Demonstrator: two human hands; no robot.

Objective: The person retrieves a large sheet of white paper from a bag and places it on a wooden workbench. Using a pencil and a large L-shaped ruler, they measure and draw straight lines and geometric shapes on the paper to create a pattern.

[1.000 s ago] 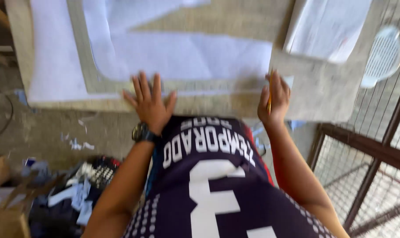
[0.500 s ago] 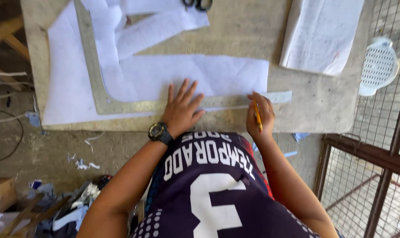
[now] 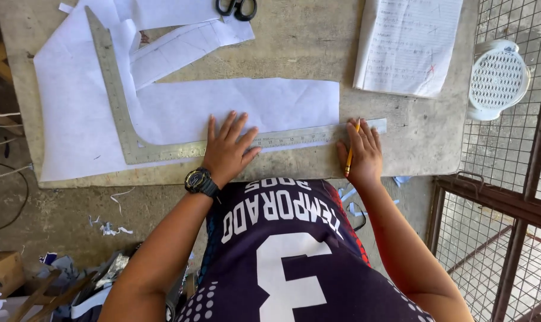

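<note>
I see my left hand (image 3: 227,148) spread flat, palm down, pressing on the metal L-square ruler (image 3: 123,122) and the white paper (image 3: 246,107) under it. A black wristwatch (image 3: 200,181) sits on that wrist. My right hand (image 3: 361,152) rests on the ruler's far end, with a yellow pencil (image 3: 351,152) gripped between its fingers, tip pointing toward the paper edge. Everything lies on a grey concrete table (image 3: 306,53). Black scissors (image 3: 236,8) lie at the top edge, a written notebook (image 3: 407,45) lies to the right, and a white plastic strainer (image 3: 496,79) sits by the wire mesh.
</note>
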